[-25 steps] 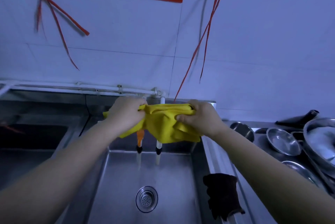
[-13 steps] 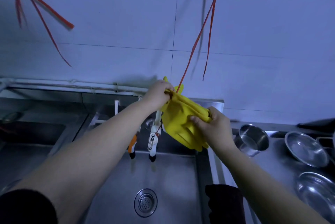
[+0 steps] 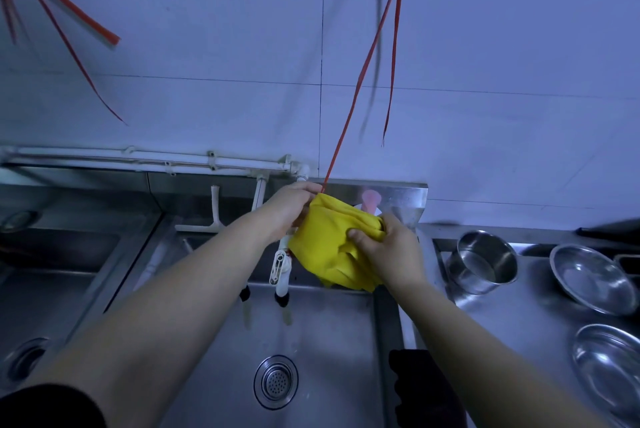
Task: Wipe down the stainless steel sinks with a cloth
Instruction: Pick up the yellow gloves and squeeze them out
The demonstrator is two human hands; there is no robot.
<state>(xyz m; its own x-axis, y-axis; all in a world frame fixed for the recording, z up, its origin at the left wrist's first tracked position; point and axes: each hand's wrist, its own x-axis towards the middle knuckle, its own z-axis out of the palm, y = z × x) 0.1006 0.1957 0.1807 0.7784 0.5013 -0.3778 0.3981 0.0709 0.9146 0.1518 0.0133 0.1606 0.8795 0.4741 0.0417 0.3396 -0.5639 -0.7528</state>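
Here, from the head view: yellow cloth bunched above the back edge of the middle sink, near the taps. Left hand clamped on its top corner, right hand gripping its right side, close together, probably to fold or wring it over the basin so drips fall inside. No wiping contact yet.
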